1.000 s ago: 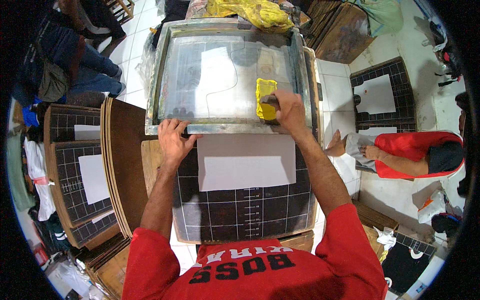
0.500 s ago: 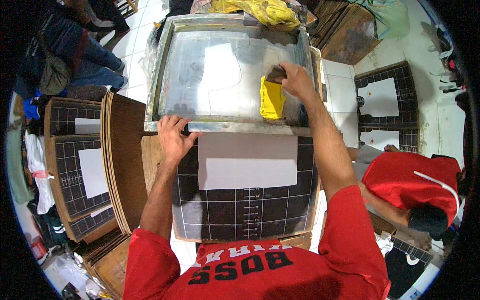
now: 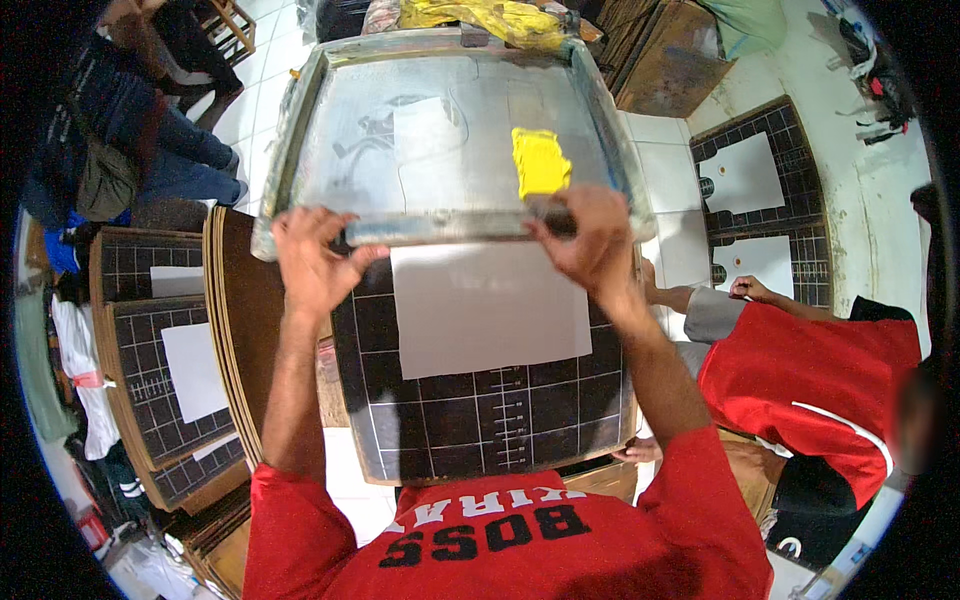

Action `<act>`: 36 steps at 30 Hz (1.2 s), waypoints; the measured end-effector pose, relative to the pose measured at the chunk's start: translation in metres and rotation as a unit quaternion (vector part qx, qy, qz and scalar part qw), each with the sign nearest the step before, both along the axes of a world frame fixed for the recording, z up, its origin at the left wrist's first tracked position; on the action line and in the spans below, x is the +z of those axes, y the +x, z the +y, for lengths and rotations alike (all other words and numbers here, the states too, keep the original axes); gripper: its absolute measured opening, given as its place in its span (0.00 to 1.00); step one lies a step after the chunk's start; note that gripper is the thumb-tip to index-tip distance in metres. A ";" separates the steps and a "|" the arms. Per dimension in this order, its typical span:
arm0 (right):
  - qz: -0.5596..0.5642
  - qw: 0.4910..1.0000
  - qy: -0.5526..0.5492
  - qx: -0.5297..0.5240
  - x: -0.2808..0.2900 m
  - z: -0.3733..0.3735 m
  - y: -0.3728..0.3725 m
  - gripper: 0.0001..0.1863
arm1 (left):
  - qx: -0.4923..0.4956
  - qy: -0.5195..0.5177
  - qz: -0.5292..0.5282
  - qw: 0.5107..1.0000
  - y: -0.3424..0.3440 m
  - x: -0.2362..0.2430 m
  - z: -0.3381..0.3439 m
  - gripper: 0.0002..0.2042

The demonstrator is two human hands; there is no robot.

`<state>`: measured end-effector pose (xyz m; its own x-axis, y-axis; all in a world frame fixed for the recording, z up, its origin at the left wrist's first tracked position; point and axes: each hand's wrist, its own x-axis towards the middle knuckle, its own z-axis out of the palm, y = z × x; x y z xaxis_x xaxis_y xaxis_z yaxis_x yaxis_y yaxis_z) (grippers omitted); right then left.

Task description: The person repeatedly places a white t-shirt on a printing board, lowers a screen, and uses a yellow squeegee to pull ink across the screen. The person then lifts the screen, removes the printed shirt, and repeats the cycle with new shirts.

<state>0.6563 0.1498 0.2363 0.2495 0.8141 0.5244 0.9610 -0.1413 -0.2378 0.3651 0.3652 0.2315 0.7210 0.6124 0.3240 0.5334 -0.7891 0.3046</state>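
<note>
A screen-printing frame (image 3: 420, 229) spans the space before me, its pale mesh carrying a thick patch of yellow ink (image 3: 540, 165). My left hand (image 3: 318, 262) grips the near rail towards its left end, thumb below and fingers over the top. Near the rail's right end, my right hand (image 3: 590, 235) is closed around a small dark squeegee (image 3: 553, 212), just on my side of the ink. Part of the squeegee is hidden by my fingers. From under the frame a white sheet (image 3: 490, 320) reaches out over a black gridded board (image 3: 450, 420).
Stacked boards (image 3: 235, 340) stand at my left, beside gridded boards with white sheets (image 3: 195, 370). Similar boards (image 3: 745, 175) lie at the right. A person in red (image 3: 800, 375) works close on my right; another person (image 3: 185, 130) is at the far left. Yellow cloth (image 3: 490, 18) lies behind the frame.
My right hand has drawn the squeegee towards me, from the ink's far end to the near rail. The near rail looks raised, with both hands at it. The person in red has shifted.
</note>
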 end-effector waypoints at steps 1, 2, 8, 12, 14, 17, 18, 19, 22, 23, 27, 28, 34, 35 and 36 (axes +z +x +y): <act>-0.028 0.998 0.048 -0.009 0.015 0.011 0.005 0.20 | -0.023 0.054 -0.036 0.998 0.004 0.025 0.010 0.36; -0.048 0.995 0.075 -0.032 0.032 0.024 0.014 0.21 | -0.020 0.056 -0.031 0.998 0.007 0.048 0.020 0.37; -0.032 0.984 0.138 -0.109 0.156 0.091 0.056 0.25 | 0.082 0.239 -0.197 0.947 -0.052 0.074 0.080 0.42; -0.060 0.975 0.177 -0.120 0.198 0.123 0.067 0.26 | 0.284 0.004 -0.247 0.927 -0.214 -0.043 0.113 0.37; -0.037 0.978 0.142 -0.148 0.210 0.131 0.077 0.25 | 0.440 -0.207 -0.101 0.868 -0.312 -0.100 0.106 0.28; -0.035 0.983 0.141 -0.110 0.226 0.145 0.099 0.24 | 0.485 -0.519 -0.133 0.691 -0.409 -0.166 0.066 0.22; -0.041 0.984 0.142 -0.102 0.228 0.149 0.106 0.23 | 0.433 -0.537 -0.200 0.695 -0.424 -0.180 0.059 0.22; -0.047 0.984 0.141 -0.094 0.230 0.152 0.114 0.23 | 0.342 -0.562 -0.273 0.702 -0.432 -0.190 0.050 0.22; -0.063 0.991 0.099 -0.071 0.240 0.158 0.141 0.24 | 0.309 -0.438 -0.249 0.806 -0.431 -0.198 0.038 0.21; -0.080 0.991 0.083 -0.074 0.242 0.159 0.150 0.24 | 0.284 -0.312 -0.212 0.882 -0.426 -0.199 0.038 0.20; -0.085 0.988 0.079 -0.104 0.243 0.164 0.168 0.29 | 0.391 -0.072 -0.035 0.917 -0.427 -0.198 0.042 0.19; -0.091 0.988 0.078 -0.101 0.242 0.164 0.167 0.30 | 0.441 -0.106 -0.085 0.887 -0.431 -0.201 0.046 0.19; -0.072 0.981 0.116 -0.138 0.246 0.170 0.133 0.26 | 0.515 -0.150 0.034 0.843 -0.433 -0.169 0.070 0.23; -0.052 0.983 0.115 -0.135 0.250 0.169 0.127 0.26 | 0.555 -0.111 0.025 0.824 -0.423 -0.149 0.065 0.23; -0.031 0.985 0.107 -0.129 0.253 0.167 0.123 0.27 | 0.562 -0.041 0.051 0.824 -0.415 -0.120 0.059 0.24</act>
